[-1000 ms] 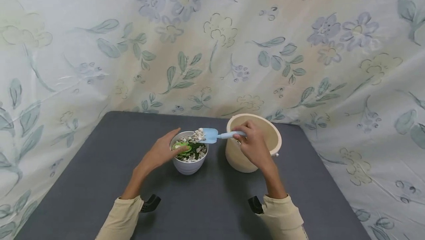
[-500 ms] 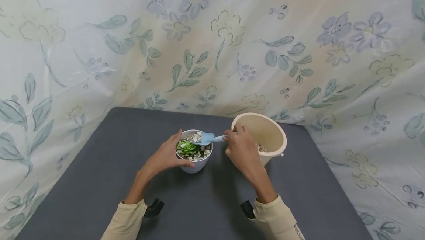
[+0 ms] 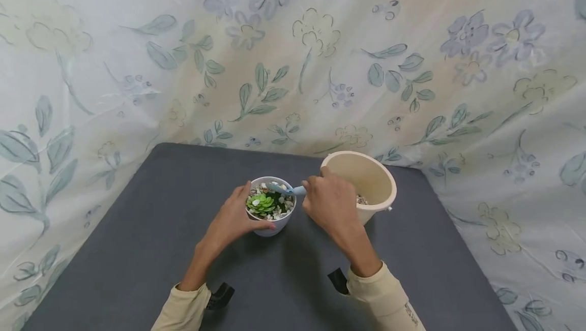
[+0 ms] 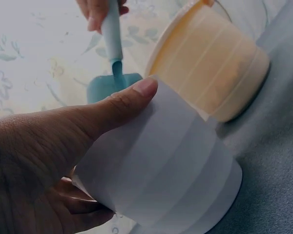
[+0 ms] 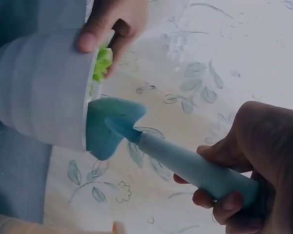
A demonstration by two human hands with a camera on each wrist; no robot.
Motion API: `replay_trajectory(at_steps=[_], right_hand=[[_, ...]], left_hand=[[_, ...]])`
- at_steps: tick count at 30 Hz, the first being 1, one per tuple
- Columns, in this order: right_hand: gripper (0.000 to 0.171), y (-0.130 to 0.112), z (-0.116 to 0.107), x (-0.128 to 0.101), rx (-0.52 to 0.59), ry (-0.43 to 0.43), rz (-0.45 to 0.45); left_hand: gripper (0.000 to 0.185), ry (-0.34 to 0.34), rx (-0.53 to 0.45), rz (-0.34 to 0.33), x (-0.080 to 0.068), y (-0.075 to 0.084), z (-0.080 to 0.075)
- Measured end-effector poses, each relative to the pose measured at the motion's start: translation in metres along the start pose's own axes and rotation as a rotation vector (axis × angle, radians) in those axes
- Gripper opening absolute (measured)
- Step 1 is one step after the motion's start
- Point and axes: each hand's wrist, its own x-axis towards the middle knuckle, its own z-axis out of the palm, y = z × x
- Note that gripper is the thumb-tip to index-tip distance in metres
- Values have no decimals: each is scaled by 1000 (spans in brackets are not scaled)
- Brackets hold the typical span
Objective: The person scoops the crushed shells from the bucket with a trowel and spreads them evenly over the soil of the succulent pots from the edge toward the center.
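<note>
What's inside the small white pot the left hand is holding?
The white pot holds a green succulent ringed by pale pebbles, with the blue trowel at its rim. Whatever lies beneath the pebbles is covered.

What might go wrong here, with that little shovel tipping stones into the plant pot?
Pebbles could roll off the blue scoop past the white pot's rim onto the grey table, since the blade sits right at the edge. The scoop might also press on the green succulent. The left hand steadies the pot, so tipping seems unlikely.
</note>
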Motion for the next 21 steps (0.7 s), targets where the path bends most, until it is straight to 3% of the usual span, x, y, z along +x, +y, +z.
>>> replay_trajectory(at_steps=[7,12,21], right_hand=[[26,13,-10,10,216,-94,115],[32,24,-11,10,345,-99,184],[31,32,-10,3,443,-93,260]], left_hand=[[133,7,9,-13,2,2,2],[134,-2,3,-17,1,1,3],[134,10,9,-6,-1,-4,2]])
